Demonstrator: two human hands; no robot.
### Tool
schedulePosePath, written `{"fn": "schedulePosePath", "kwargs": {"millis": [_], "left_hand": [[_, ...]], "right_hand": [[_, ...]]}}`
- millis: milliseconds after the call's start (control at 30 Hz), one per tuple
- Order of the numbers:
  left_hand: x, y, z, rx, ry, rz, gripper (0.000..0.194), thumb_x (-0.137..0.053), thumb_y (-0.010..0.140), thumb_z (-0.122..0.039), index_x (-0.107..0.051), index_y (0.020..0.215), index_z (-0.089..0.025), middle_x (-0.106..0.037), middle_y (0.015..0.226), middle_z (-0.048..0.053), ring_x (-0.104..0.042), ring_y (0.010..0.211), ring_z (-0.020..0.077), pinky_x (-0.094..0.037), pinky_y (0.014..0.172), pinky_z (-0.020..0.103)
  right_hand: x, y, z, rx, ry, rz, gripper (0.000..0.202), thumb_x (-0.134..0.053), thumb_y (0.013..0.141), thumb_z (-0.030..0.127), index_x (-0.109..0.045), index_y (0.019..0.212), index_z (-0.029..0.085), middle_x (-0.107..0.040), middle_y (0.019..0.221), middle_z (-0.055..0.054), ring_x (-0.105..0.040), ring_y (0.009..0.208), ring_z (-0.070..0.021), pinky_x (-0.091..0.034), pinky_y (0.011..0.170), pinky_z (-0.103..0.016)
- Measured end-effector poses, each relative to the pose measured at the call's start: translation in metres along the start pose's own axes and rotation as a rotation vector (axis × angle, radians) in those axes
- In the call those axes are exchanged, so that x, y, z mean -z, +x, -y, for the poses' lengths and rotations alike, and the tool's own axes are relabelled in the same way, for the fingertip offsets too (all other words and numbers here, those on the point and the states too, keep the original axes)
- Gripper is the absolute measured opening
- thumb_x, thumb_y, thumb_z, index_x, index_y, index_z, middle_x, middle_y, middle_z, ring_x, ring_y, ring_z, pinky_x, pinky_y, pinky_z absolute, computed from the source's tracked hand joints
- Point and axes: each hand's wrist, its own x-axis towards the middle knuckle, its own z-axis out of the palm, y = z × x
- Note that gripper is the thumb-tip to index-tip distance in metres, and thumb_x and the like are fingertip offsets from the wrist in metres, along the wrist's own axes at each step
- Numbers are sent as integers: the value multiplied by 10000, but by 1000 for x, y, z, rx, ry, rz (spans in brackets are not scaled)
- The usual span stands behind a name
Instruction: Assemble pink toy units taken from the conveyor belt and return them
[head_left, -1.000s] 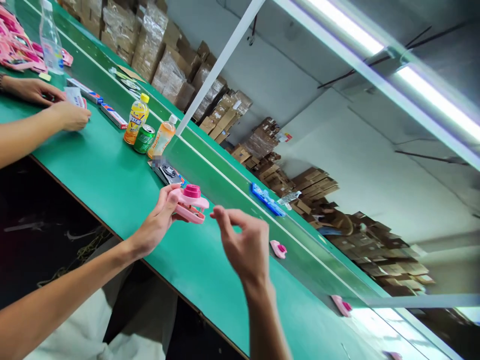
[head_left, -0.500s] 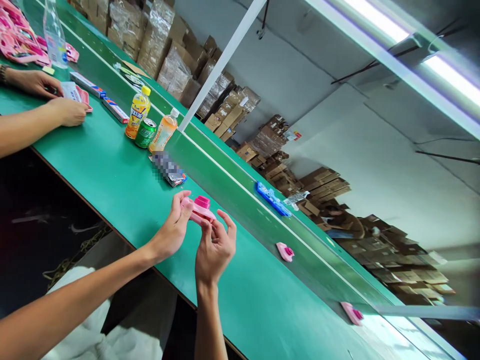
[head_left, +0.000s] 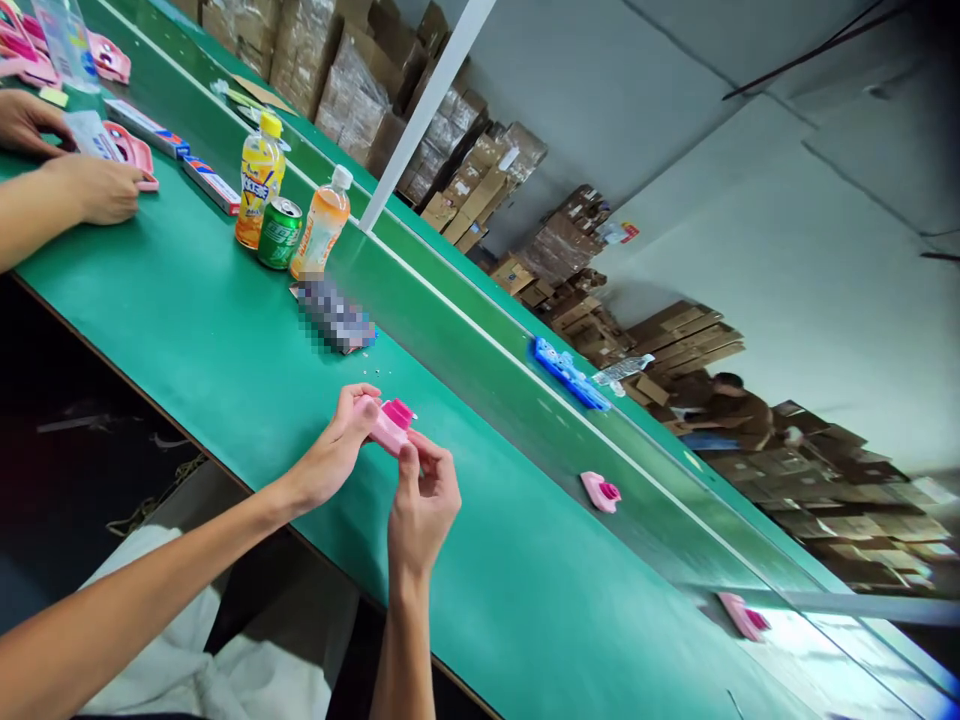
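The person in front of me holds a pink piece with a magenta knob (head_left: 384,432) between both hands, out over the green bench (head_left: 525,590). The left hand (head_left: 336,458) grips its left end, thumb on the near side and fingers curled around behind, while the right hand (head_left: 426,490) pinches the other end narrowly between thumb and fingers. The knob stands on the upper side, tilted like the piece itself. Just past the hands lies a dark packet (head_left: 334,315), too blurred to read, and beyond that a green can (head_left: 280,234) stands between a yellow-capped bottle (head_left: 259,190) and a white-capped bottle (head_left: 322,228) of orange drink. Two slim boxes, one nearer (head_left: 212,186) and one farther (head_left: 148,128), lie end to end to the left of them. Over there a co-worker's hands (head_left: 97,188) are at a white paper (head_left: 91,135) beside another pink part (head_left: 133,150). Away to the right, two more knobbed pink pieces, one nearer (head_left: 598,491) and one farther (head_left: 742,616), lie well apart along the green lane. Across it sits a blue tray (head_left: 568,375), with stacked cartons (head_left: 480,190) behind.
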Motion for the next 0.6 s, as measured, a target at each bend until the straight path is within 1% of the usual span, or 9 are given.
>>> {"fn": "schedulePosePath", "kwargs": {"millis": [133,200,233,267,300,333,433,500,600], "left_hand": [[14,-8,3,25,287,49,415,-507,1002,-577,-461,1261,-256,-550,1287,79,-563,1210,228,-426,1102,387],[29,-20,0,48,444,90,418,-433,1037,-546,-411,1373,-299,-466,1451,91,-519,1328,248,-414,1144,424],[39,-26,-3,43,525,94,441,-414,1047,-527,-348,1439,-337,-382,1541,86,-498,1369,253,-421,1149,440],[50,-31,-5,19,616,93,485,-425,1045,-511,-285,1487,-369,-293,1608,83,-489,1390,263,-442,1140,455],[62,-35,-7,-17,727,66,503,-442,1039,-499,-274,1500,-383,-239,1642,77,-482,1403,278,-450,1140,475],[73,-38,-9,-70,845,14,498,-464,1030,-493,-304,1489,-381,-235,1650,71,-465,1420,293,-433,1158,499],[99,-41,-9,-227,1137,-135,442,-489,1019,-467,-395,1434,-345,-420,1562,64,-478,1416,294,-412,1187,499],[103,-39,-5,-344,1308,-144,414,-491,1020,-434,-440,1418,-333,-506,1509,55,-546,1362,271,-480,1140,427],[98,-35,6,-558,1611,-91,395,-525,1000,-406,-553,1379,-302,-509,1539,70,-597,1309,281,-540,1063,363]], "right_hand": [[20,1,10,-167,30,301,298,-694,886,492,-564,864,224,-741,1060,-64,-707,1009,-213,-578,906,-354],[34,12,4,-169,-23,416,292,-716,865,490,-591,881,226,-749,1059,-65,-705,1038,-221,-573,922,-355],[42,24,-4,-149,-89,421,314,-714,852,519,-612,900,225,-751,1062,-70,-707,1035,-224,-572,925,-356],[50,40,-14,-125,-181,382,367,-699,833,571,-632,928,223,-753,1062,-77,-712,1024,-227,-572,924,-359],[60,60,-27,-100,-281,303,450,-666,810,638,-644,967,217,-755,1061,-90,-717,1007,-234,-572,921,-366],[69,85,-42,-81,-390,182,557,-619,773,715,-645,1000,208,-757,1057,-106,-722,991,-245,-573,913,-374],[94,163,-81,-100,-548,-153,833,-476,672,848,-597,1112,151,-740,1078,-218,-709,1046,-336,-532,968,-480],[106,204,-98,-137,-596,-274,894,-471,594,881,-595,1105,158,-740,1010,-252,-705,1038,-404,-513,964,-553],[115,233,-111,-183,-626,-290,900,-547,500,878,-646,1069,188,-735,867,-269,-710,926,-506,-522,862,-654]]}}
